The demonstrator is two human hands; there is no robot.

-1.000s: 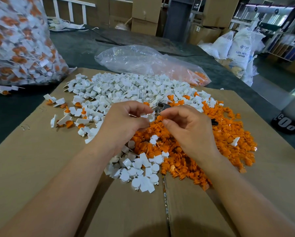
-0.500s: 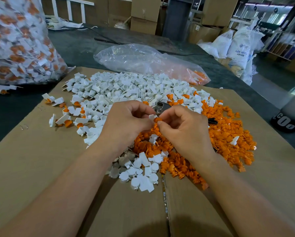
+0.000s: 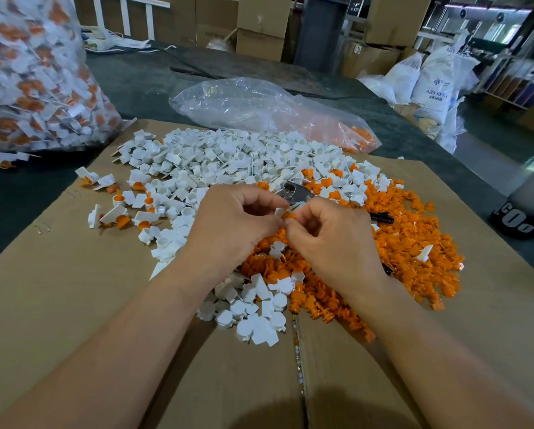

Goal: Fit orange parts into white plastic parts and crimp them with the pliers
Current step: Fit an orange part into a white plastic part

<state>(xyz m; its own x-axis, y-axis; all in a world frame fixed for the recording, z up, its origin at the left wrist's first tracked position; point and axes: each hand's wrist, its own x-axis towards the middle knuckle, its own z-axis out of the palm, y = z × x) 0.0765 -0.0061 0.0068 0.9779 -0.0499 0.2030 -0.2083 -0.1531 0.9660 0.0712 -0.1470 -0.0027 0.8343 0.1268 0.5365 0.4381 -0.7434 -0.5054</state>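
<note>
In the upper left of the frame stands a big clear plastic bag [image 3: 27,82], packed full with white pieces that have orange inside. At the top centre lies a second clear plastic bag [image 3: 259,109], crumpled and almost flat; only some orange pieces show in its right end. Both bags rest on a dark grey table top [image 3: 135,75]. A flat brown cardboard sheet [image 3: 73,289] covers the near part of the table and carries a wide heap of small white plastic parts [image 3: 228,162] in the centre and a heap of small orange plastic parts [image 3: 408,243] to the right. The metal pliers with black handles [image 3: 292,191] lie between the heaps, just behind the hands and partly covered. In the middle of the frame the left hand [image 3: 228,230] pinches one white part [image 3: 279,211] with curled thumb and fingers, and the right hand [image 3: 337,243] pinches one orange part [image 3: 289,215] that touches it. Some joined white-and-orange pieces [image 3: 117,215] lie at centre left. Behind the table are brown cardboard boxes [image 3: 262,17] and, upper right, white sacks [image 3: 429,85].
</note>
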